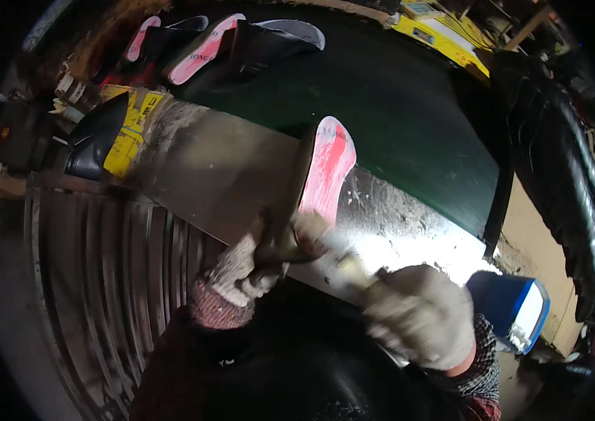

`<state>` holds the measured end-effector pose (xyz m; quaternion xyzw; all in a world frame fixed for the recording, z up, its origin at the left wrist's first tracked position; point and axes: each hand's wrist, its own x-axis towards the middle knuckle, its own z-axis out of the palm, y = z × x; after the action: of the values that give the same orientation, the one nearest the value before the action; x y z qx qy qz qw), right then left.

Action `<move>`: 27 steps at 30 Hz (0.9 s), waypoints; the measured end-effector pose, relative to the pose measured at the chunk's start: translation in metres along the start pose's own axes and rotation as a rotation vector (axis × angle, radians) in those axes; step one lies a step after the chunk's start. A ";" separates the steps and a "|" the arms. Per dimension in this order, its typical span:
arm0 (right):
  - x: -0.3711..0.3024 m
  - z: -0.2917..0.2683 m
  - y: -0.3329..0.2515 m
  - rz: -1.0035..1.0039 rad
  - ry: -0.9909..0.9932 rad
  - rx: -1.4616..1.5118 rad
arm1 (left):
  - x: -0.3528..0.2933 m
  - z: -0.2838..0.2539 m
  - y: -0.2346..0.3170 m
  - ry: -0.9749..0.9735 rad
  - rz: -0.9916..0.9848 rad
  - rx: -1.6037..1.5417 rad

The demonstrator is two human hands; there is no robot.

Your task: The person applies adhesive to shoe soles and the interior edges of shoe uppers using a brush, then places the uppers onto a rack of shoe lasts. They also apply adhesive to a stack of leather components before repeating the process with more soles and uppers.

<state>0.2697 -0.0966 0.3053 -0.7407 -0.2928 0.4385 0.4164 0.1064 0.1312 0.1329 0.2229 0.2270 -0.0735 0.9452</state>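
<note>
Plainly, the shoe stood sole-up near the middle of the view, its pink sole facing the camera, propped over the smeared grey counter just in front of the dark green belt. The left hand, in a knit glove, had its grip closed around the lower part of the shoe, fingers curled, wrist bent up from below. The right hand, also gloved, was fisted around a small brush, its tip blurred and close to the sole's heel end. Glue might have strayed onto the left glove or the shoe's upper, I judged, because brush and fingers sat so near. A loose hold might also have let the shoe tip. The blue tub sat just right of the right hand, open to a knock.
</note>
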 end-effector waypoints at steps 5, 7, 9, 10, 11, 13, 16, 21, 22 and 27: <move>0.006 -0.035 0.015 -0.666 0.147 -0.566 | 0.040 0.056 0.051 0.535 -0.038 0.209; 0.000 -0.050 0.007 -0.600 0.180 -0.510 | 0.060 0.103 0.070 0.565 0.017 0.143; 0.001 -0.057 -0.003 -0.599 0.179 -0.444 | 0.061 0.141 0.090 0.664 0.125 0.028; 0.002 -0.051 -0.016 -0.616 0.172 -0.430 | 0.059 0.074 0.084 0.593 0.226 0.041; 0.008 -0.049 -0.023 -0.613 0.170 -0.447 | 0.049 0.094 0.073 0.367 0.705 0.064; 0.022 -0.041 -0.026 -0.616 0.220 -0.323 | 0.014 0.071 0.082 0.347 0.796 0.432; 0.053 -0.019 -0.053 -0.671 0.182 -0.267 | -0.096 0.082 0.087 0.349 0.875 -0.151; 0.102 0.069 -0.112 -0.811 -0.047 -0.219 | -0.348 0.053 0.015 1.508 1.556 0.271; 0.121 0.094 -0.119 -0.871 -0.096 -0.145 | -0.401 0.052 -0.020 1.768 1.663 0.460; 0.246 0.235 -0.191 -0.945 -0.035 -0.473 | -0.495 0.023 -0.133 3.108 0.594 1.235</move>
<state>0.1559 0.2760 0.3092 -0.5941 -0.6926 0.1375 0.3853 -0.3551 0.0209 0.3284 -0.4187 -0.7637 -0.2938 0.3938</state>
